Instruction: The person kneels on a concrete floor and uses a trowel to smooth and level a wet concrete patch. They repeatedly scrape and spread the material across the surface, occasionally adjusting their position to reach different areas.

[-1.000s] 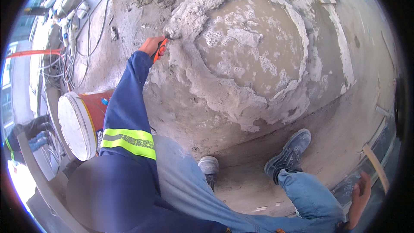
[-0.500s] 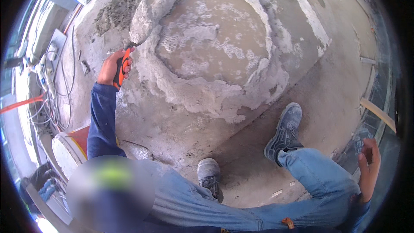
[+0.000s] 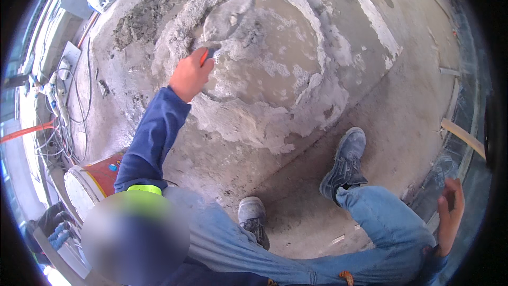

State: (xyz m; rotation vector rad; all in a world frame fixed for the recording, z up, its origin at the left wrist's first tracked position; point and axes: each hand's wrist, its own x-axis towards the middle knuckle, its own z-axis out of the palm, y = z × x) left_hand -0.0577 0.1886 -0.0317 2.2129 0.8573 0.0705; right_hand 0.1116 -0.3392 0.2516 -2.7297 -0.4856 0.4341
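Head cam, L hand (image 3: 190,77): fist wrapped round handle of trowel, back of hand up; only a bit of orange shows past the fingers.
L arm: navy sleeve (image 3: 153,132) runs up & slightly R from lower edge to the grip, arm reaching out fwd; wrist approx. in line w/ forearm.
Trowel (image 3: 228,18): blade ahead of grip & a bit R, pale w/ wet mix; lies over L part of pool; can't tell how deep it sits.
Pool (image 3: 286,77): murky brown liquid w/ froth, R of grip.
Mortar ring (image 3: 248,122): rough pale wall round pool; near L side passes just by the fist.
R hand (image 3: 451,214): far lower R of grip, beside R knee; fingers loosely bent, thumb apart, nothing seen in it.
Bucket (image 3: 108,172): red w/ pale end, tipped on its side, below L of grip, next to sleeve.
Cables (image 3: 66,127): loose tangle, well L of grip.
Dark rubble patch (image 3: 140,21): up L of grip, on floor.
Shoes (image 3: 349,156): grey, dusty; both below R of grip, R one farther out.
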